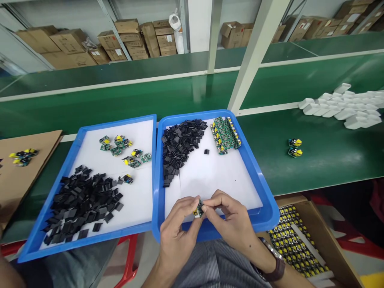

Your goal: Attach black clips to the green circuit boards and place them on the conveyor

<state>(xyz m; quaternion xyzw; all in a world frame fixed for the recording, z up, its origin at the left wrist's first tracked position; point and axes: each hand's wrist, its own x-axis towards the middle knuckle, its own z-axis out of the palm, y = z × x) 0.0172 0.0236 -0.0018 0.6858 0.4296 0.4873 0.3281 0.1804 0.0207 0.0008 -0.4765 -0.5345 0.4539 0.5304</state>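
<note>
A small green circuit board with a yellow part is held over the front of the right blue tray. My left hand pinches its left side between thumb and fingers. On its right side, my right hand closes thumb and index finger at the board's edge; whether a small piece is between them is too small to tell. Black pieces lie piled at the tray's back left, with a single black piece beside them. Rows of green boards fill the back right corner.
Left of my tray, another blue tray holds black pieces and loose boards. Two boards and white blocks sit on the green bench. A carton of boards is at lower right. A person's leg shows lower left.
</note>
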